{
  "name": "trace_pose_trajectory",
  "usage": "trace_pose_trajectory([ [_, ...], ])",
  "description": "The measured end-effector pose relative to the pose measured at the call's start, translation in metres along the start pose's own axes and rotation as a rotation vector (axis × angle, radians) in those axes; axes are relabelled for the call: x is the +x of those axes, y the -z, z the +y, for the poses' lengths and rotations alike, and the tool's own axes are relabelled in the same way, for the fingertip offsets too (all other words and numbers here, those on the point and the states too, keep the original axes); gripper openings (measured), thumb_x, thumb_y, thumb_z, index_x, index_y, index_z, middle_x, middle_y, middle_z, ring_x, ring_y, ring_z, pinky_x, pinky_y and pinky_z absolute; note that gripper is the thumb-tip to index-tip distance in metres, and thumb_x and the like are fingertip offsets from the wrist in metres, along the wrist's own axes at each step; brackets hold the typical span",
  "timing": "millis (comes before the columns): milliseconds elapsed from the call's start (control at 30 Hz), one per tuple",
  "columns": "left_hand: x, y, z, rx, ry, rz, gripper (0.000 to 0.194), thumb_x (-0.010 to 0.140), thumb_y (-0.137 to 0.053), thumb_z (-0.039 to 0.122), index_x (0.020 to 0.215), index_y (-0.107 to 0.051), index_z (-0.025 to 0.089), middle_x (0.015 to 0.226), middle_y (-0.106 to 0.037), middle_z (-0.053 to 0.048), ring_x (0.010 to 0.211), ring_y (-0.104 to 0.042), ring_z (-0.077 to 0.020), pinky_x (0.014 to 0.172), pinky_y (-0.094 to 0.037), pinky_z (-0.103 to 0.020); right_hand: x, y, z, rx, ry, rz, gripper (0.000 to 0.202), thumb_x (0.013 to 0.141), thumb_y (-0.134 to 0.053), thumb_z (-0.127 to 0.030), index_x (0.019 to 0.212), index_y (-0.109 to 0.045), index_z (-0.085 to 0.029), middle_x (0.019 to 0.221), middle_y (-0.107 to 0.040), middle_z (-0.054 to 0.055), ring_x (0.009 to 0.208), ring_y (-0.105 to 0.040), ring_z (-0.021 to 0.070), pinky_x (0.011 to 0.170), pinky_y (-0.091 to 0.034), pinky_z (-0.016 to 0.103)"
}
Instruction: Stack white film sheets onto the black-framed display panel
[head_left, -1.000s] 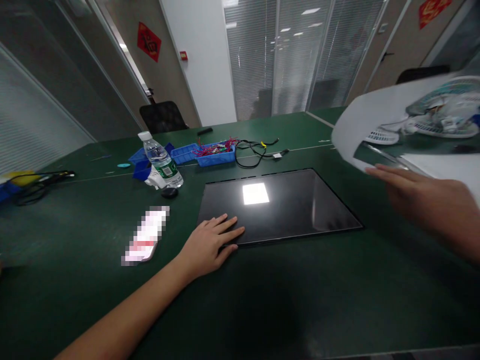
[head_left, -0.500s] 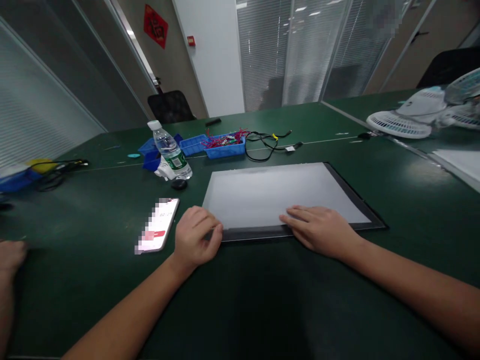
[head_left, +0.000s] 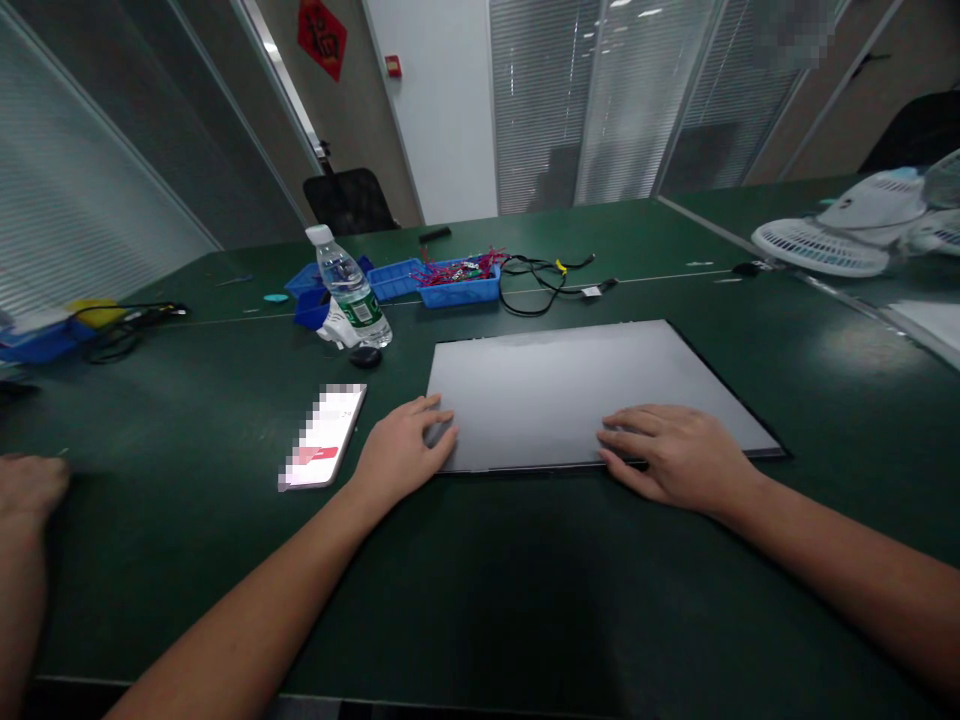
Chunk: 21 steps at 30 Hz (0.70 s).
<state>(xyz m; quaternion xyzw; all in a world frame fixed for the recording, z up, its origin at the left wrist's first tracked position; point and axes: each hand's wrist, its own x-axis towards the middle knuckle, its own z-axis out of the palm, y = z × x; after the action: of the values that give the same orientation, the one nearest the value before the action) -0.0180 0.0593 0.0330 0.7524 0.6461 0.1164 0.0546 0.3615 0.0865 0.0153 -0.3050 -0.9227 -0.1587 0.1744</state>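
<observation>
A white sheet [head_left: 540, 385] lies flat over a thin black-edged panel [head_left: 766, 455] on the green table. Its near edge reaches almost to the panel's near edge, with only a thin dark line showing. At the near left corner rests my left hand [head_left: 405, 440], its thumb and fingers apart and the fingertips on the sheet. My right hand [head_left: 679, 455] lies toward the near right, with fingers spread on the sheet and the thumb over the near edge. Neither hand grasps anything that I can see.
Left of the panel are a phone [head_left: 326, 440], a black mouse-like object [head_left: 365, 357] and a water bottle [head_left: 352, 290]. Behind stand blue trays [head_left: 459, 292], one with red wires, and black cables [head_left: 536, 290]. Another person's hand [head_left: 34, 485] is at far left; white fans [head_left: 847, 235] lie at right.
The sheet has shifted toward me and to the right, covering the wide black border that showed before. My left hand's curled fingers have opened out; my right hand has moved slightly right.
</observation>
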Motion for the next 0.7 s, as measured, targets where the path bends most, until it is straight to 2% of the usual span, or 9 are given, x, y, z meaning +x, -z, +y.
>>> trace_pose_trajectory([
  [167, -0.001, 0.002, 0.002, 0.033, 0.001, 0.010, 0.042, 0.098, -0.056, 0.047, 0.122, -0.079, 0.022, 0.143, -0.069, -0.009, 0.133, -0.064, -0.0317, 0.114, -0.050, -0.052, 0.001, 0.000, 0.000, 0.018, -0.001, 0.022, 0.031, 0.103, -0.054, -0.034, 0.102, -0.080, -0.020, 0.104, -0.077, 0.007, 0.090, -0.073, 0.0203, 0.077, -0.055, 0.034],
  [267, 0.000, -0.001, -0.001, 0.024, -0.012, 0.032, 0.043, 0.097, -0.057, 0.048, 0.124, -0.079, 0.021, 0.144, -0.068, -0.010, 0.134, -0.063, -0.0324, 0.114, -0.049, -0.053, 0.001, 0.001, 0.000, 0.030, -0.021, 0.036, 0.030, 0.103, -0.054, -0.034, 0.108, -0.080, -0.020, 0.102, -0.077, 0.007, 0.088, -0.072, 0.0199, 0.076, -0.054, 0.033],
  [367, 0.001, -0.004, -0.004, 0.024, -0.025, 0.049, 0.044, 0.098, -0.057, 0.049, 0.124, -0.078, 0.021, 0.143, -0.069, -0.010, 0.133, -0.063, -0.0331, 0.114, -0.049, -0.054, 0.000, 0.002, 0.012, 0.049, -0.085, 0.057, 0.032, 0.103, -0.053, -0.034, 0.113, -0.080, -0.020, 0.105, -0.077, 0.007, 0.091, -0.072, 0.0205, 0.081, -0.054, 0.034],
  [433, 0.002, -0.004, -0.004, 0.023, -0.029, 0.055, 0.043, 0.098, -0.057, 0.048, 0.124, -0.078, 0.020, 0.142, -0.069, -0.011, 0.133, -0.063, -0.0332, 0.114, -0.048, -0.054, -0.004, 0.000, 0.030, 0.019, -0.238, 0.092, 0.033, 0.103, -0.053, -0.036, 0.115, -0.079, -0.020, 0.107, -0.077, 0.007, 0.086, -0.072, 0.0200, 0.079, -0.053, 0.035],
  [500, 0.002, -0.004, -0.003, 0.020, -0.028, 0.055, 0.044, 0.098, -0.057, 0.048, 0.124, -0.078, 0.019, 0.142, -0.069, -0.011, 0.133, -0.062, -0.0335, 0.114, -0.048, -0.053, -0.010, -0.002, 0.056, -0.069, -0.442, 0.111, 0.036, 0.103, -0.053, -0.040, 0.115, -0.080, -0.019, 0.107, -0.077, 0.009, 0.081, -0.070, 0.0207, 0.069, -0.048, 0.035],
  [600, 0.002, -0.004, -0.002, 0.018, -0.025, 0.055, 0.045, 0.099, -0.057, 0.048, 0.126, -0.077, 0.019, 0.143, -0.068, -0.012, 0.133, -0.061, -0.0344, 0.113, -0.048, -0.054, -0.025, -0.008, 0.099, -0.176, -0.695, 0.026, 0.049, 0.101, -0.054, -0.053, 0.116, -0.081, -0.015, 0.109, -0.075, 0.019, 0.075, -0.066, 0.0233, 0.058, -0.037, 0.035],
  [700, 0.002, -0.003, -0.001, 0.002, -0.025, 0.069, 0.046, 0.099, -0.056, 0.048, 0.128, -0.076, 0.019, 0.145, -0.067, -0.013, 0.133, -0.060, -0.0342, 0.114, -0.047, -0.053, -0.040, -0.013, 0.129, -0.107, -0.844, -0.075, 0.058, 0.098, -0.054, -0.059, 0.111, -0.083, -0.010, 0.100, -0.074, 0.024, 0.064, -0.060, 0.0210, 0.055, -0.033, 0.035],
])
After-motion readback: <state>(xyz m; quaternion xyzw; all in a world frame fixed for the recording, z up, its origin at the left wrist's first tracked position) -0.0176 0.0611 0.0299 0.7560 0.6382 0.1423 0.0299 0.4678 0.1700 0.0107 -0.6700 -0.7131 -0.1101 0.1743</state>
